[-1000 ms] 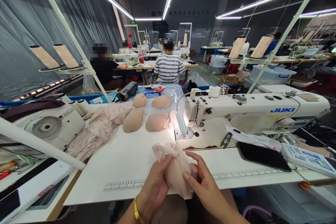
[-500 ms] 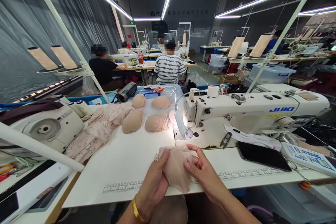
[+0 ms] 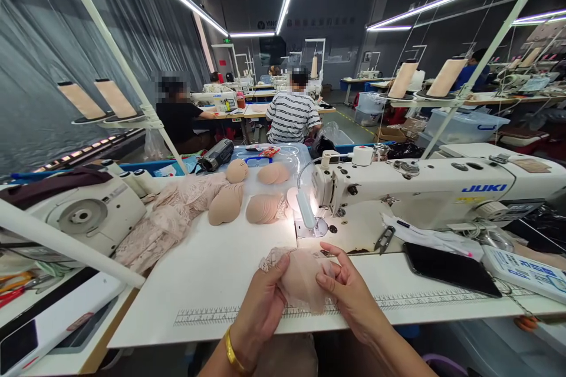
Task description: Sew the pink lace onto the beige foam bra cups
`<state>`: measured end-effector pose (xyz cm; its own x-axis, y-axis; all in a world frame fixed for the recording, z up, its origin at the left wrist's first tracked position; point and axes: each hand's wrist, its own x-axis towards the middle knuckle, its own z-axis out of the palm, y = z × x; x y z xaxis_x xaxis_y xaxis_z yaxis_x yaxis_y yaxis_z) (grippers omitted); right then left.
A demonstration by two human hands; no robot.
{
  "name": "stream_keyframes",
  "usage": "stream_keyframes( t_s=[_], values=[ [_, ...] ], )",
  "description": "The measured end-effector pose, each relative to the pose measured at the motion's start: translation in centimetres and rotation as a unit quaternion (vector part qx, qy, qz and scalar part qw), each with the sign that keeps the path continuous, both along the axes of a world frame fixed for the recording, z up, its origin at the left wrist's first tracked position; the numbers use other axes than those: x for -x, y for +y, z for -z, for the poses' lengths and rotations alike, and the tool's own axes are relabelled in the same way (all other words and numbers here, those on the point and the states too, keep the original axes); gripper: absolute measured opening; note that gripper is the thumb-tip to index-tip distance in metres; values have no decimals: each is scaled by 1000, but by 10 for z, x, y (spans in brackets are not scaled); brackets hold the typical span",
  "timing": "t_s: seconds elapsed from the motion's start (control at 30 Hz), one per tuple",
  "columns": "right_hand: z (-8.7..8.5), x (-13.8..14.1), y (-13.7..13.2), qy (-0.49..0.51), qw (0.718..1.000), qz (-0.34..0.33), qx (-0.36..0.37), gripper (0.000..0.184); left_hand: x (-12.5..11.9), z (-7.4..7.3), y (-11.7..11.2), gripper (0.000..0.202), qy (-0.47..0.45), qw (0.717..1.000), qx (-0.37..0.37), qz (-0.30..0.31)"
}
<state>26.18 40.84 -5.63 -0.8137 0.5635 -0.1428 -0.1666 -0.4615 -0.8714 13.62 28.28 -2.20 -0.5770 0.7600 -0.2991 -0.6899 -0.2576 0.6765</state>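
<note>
Between my two hands is a beige bra cup (image 3: 303, 280) with lace and sheer fabric, held above the table's front edge. My left hand (image 3: 267, 294) grips its left side, thumb on top of the lace. My right hand (image 3: 347, 285) pinches the sheer fabric at the right side with thumb and fingers. Just beyond stands a white sewing machine (image 3: 424, 188), its lamp lit over the needle plate (image 3: 312, 227). Stacks of beige foam cups (image 3: 260, 208) and more cups (image 3: 224, 209) lie to the left of the needle area.
Lace fabric (image 3: 170, 206) is heaped at the left. Thread snips (image 3: 384, 240), a black phone (image 3: 451, 268) and a white box (image 3: 526, 274) lie at the right. A printed ruler (image 3: 221, 314) runs along the front edge. Two co-workers sit ahead, one in a striped shirt (image 3: 292, 115).
The sheer fabric's lower end has lifted and bunched toward my right hand, and the cup's round face shows more. Both hands keep their grip. The whole view has shifted slightly.
</note>
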Motion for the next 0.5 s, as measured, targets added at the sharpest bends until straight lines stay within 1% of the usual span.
stream_keyframes(
  t_s=[0.23,0.4,0.5],
  values=[
    [1,0,0,4,1000,2,11,80,4,1,0,33,8,1000,6,5],
    [3,0,0,4,1000,0,-1,82,3,-5,3,31,-36,999,22,-14],
    [3,0,-1,-1,1000,15,-10,84,1,-8,6,36,-8,1000,20,6]
  ],
)
